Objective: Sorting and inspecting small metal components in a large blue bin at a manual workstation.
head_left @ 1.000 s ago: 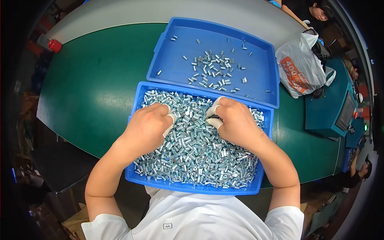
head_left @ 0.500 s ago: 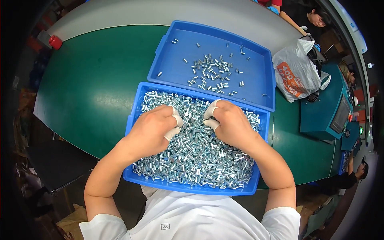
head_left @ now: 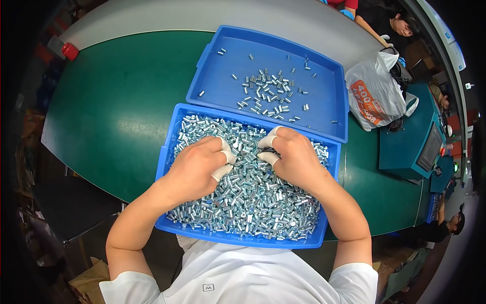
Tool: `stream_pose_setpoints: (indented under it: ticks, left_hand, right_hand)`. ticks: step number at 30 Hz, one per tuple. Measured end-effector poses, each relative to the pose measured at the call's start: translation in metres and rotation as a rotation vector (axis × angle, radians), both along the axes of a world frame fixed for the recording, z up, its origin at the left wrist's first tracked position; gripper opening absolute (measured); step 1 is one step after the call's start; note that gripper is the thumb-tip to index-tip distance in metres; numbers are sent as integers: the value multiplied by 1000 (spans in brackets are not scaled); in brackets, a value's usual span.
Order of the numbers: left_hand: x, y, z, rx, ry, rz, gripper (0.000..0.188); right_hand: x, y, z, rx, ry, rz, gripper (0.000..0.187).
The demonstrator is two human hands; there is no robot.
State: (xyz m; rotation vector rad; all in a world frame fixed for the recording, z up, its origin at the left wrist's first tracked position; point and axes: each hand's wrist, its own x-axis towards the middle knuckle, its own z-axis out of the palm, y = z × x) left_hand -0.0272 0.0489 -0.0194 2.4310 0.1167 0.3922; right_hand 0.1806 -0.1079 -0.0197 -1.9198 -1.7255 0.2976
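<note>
Silver metal pieces fill the near blue tray, and both hands are right on them! Left hand at ten o'clock in that tray, covered fingers bent, tips slightly parted; right hand at two, thumb and forefinger a small gap apart. Whether either grips a piece, I can't tell. Beyond, at twelve, the far blue tray carries a loose scatter.
</note>
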Motion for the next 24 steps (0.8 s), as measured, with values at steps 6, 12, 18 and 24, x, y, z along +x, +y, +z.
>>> stream_pose_setpoints:
  ticks: [6,12,18,24]
  left_hand:
    - [-2,-1,-4,11,3,33,21]
    - [-3,-1,-5,13,-20,36,22]
    - [-2,-2,-4,45,15,41,21]
    - [0,-4,-5,75,31,32,22]
  right_hand:
    - [-7,4,1,-26,-85,17,21]
    - [-7,3,-2,-40,-53,21,22]
    - [-4,8,-4,-91,277,-53,20]
    - [-3,11,0,-163,272,-58,18]
